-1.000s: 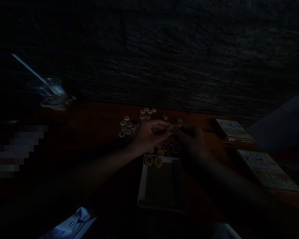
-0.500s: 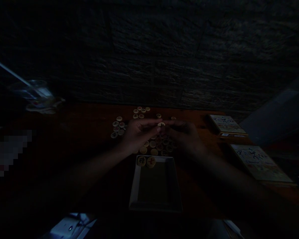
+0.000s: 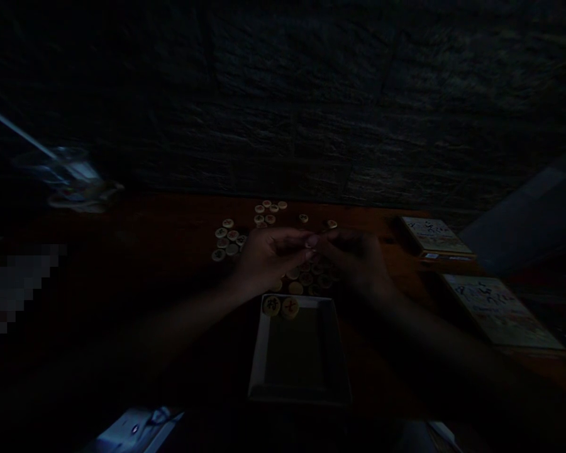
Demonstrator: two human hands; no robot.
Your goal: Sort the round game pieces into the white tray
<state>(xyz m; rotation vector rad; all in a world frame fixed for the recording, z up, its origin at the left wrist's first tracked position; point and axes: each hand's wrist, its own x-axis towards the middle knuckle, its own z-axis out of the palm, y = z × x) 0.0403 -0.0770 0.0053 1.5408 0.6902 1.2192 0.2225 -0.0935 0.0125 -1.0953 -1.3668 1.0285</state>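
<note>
The view is very dark. Over a spread of round wooden chess pieces (image 3: 295, 287), my left hand (image 3: 266, 255) and my right hand (image 3: 358, 255) meet at the fingertips. Both are pinched around one small round piece (image 3: 310, 243), mostly covered by the fingers. Below them lies a shallow open box (image 3: 260, 358) with a pale rim. Two pieces sit side by side at its back left corner, one with a black character (image 3: 271, 306) and one with a red character (image 3: 290, 307). More pieces (image 3: 232, 234) lie left of my left hand.
Two decorated flat boxes, one farther (image 3: 434, 234) and one nearer (image 3: 502, 308), lie on the right. A clear cup (image 3: 75, 173) stands at the left back. Several pieces (image 3: 274, 207) lie near the stone wall (image 3: 283, 126). A white object (image 3: 132, 431) is at the bottom left.
The piece between my fingertips showed its face before and is now mostly covered by my right thumb and fingers. The whole view has shifted slightly.
</note>
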